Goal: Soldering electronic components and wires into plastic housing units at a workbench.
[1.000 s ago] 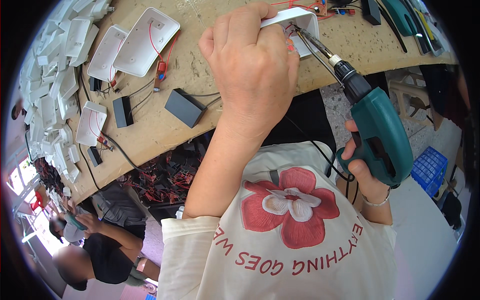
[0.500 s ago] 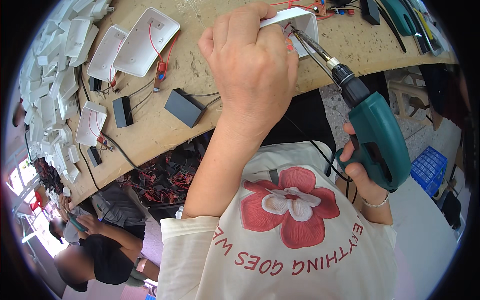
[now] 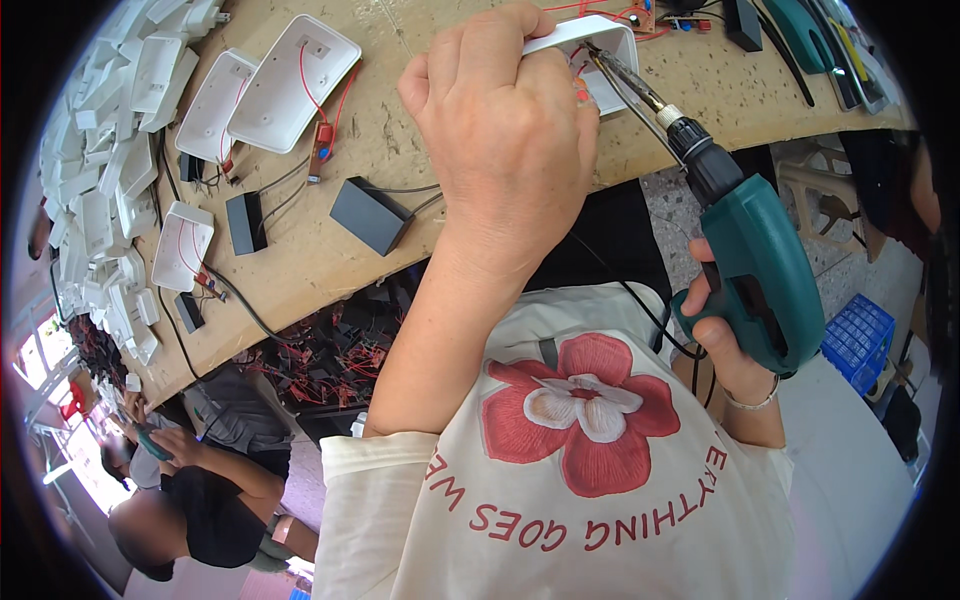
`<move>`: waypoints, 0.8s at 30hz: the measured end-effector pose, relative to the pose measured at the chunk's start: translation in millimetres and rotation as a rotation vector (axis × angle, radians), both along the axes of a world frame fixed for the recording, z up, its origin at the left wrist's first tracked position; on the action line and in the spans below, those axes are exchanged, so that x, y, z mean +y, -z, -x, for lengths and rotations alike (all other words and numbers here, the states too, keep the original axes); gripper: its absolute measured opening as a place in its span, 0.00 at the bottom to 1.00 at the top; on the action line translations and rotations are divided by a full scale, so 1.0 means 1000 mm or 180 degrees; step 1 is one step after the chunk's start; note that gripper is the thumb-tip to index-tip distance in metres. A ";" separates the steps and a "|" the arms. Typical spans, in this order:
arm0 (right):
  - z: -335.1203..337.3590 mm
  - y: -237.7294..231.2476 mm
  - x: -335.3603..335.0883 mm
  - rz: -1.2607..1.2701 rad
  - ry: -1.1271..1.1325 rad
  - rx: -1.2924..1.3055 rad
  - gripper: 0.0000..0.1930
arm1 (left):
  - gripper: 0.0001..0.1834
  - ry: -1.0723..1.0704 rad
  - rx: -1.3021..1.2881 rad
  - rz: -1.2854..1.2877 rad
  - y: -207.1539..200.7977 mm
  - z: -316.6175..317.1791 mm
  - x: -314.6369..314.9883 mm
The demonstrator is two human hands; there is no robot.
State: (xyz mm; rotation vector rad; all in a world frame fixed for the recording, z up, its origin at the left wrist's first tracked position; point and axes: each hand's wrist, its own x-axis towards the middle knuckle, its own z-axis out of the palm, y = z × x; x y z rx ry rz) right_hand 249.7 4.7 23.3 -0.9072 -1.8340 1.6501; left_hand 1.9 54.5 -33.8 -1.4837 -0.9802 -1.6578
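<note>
My left hand [image 3: 505,130] is closed round a white plastic housing [image 3: 618,55], tilted so its open side faces right. Red wires and a small orange-red part show inside it, partly hidden by my fingers. In my right hand [image 3: 730,350] is a green and black soldering gun [image 3: 765,265], gripped by its handle. Its long metal tip reaches into the housing and is at or close to the inner wall; I cannot tell whether it touches. A black box-shaped block [image 3: 372,215] with a grey cable lies beside my left wrist.
On the tan table [image 3: 400,90], white housings [image 3: 295,85] with red wires and small circuit boards [image 3: 320,150] lie at left. A tall heap of white housings [image 3: 100,190] stands beyond. Dark wired parts [image 3: 335,345] fill a container below the edge. Another person [image 3: 215,510] works at lower left.
The soldering gun has shifted very slightly, its body a little to the right. My left hand and the housing are almost where they were.
</note>
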 end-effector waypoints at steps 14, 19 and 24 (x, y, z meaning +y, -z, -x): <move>-0.001 0.002 0.000 0.0103 0.0011 -0.0185 0.35 | 0.08 0.0043 -0.0006 -0.0008 -0.002 0.000 0.001; 0.001 0.000 -0.002 0.0121 0.0132 -0.0149 0.35 | 0.08 0.0012 0.0015 0.0004 -0.001 0.000 0.000; -0.003 0.001 -0.005 0.0124 0.0113 -0.0110 0.35 | 0.08 -0.0014 0.0002 -0.0017 -0.002 -0.001 0.000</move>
